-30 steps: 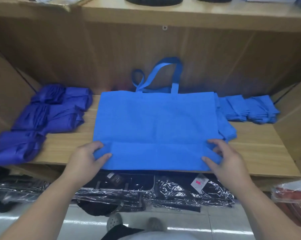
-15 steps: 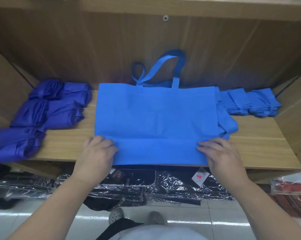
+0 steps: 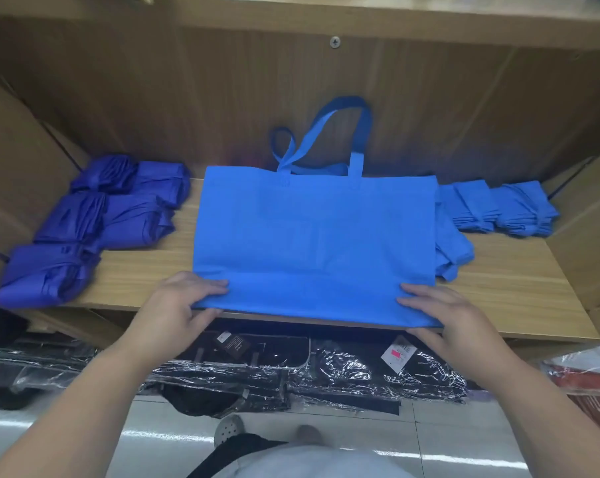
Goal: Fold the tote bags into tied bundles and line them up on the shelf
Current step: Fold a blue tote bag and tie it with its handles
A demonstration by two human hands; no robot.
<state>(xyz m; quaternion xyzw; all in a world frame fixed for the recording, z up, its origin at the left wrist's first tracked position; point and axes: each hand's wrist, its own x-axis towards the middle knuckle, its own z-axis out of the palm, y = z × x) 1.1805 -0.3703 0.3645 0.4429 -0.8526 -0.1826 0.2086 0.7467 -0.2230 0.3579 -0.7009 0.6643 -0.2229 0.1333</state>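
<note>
Thumbs tuck under the near edge now, unlike b4: left hand (image 3: 184,305) & right hand (image 3: 445,313) each pinch the tote bag (image 3: 312,236) by its near corners.

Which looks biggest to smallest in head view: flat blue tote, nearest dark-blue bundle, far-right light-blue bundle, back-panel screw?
flat blue tote
nearest dark-blue bundle (nearer the camera, so unsure)
far-right light-blue bundle
back-panel screw

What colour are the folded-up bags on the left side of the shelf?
The folded bundles are dark purplish blue, deeper than the flat tote bag. The head view shows it best.
</note>
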